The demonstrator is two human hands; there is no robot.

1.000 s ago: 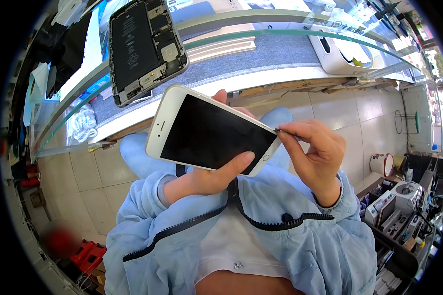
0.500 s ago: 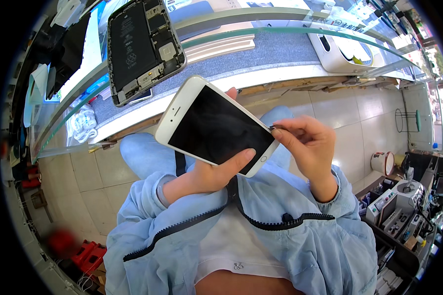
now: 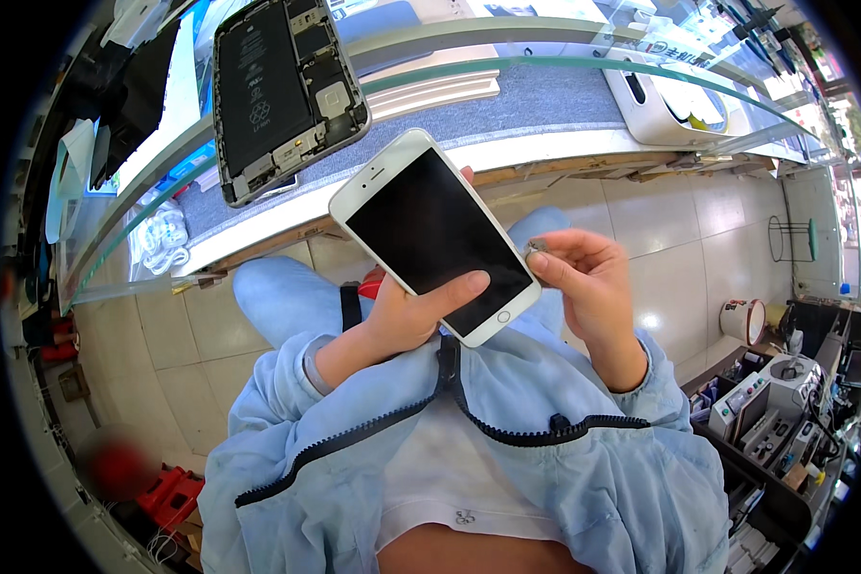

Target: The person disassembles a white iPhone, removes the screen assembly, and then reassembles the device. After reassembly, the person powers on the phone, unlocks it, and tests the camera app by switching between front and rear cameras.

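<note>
My left hand (image 3: 421, 304) is closed around a white smartphone (image 3: 437, 230), its thumb flat on the dark screen near the home button and fingertips showing past the far edge. The phone is tilted, with its top end toward the far left. At its right edge, my right hand (image 3: 586, 279) pinches a small grey metal piece (image 3: 534, 247) between thumb and forefinger. The piece is too small to tell its kind, and whether it touches the phone is unclear. An opened phone body (image 3: 282, 96) with a black battery lies on the glass counter beyond.
A glass-edged counter (image 3: 545, 65) runs across the far side, with a white bin-like container (image 3: 665, 100) at its right. Coiled white cables (image 3: 163, 234) sit at the left. On the lower right stands a shelf with a repair machine (image 3: 784, 383); red boxes (image 3: 172, 497) lie lower left.
The white phone has shifted slightly right and turned clockwise in my left hand. My right hand has moved a little left, and the small metal piece shows more plainly.
</note>
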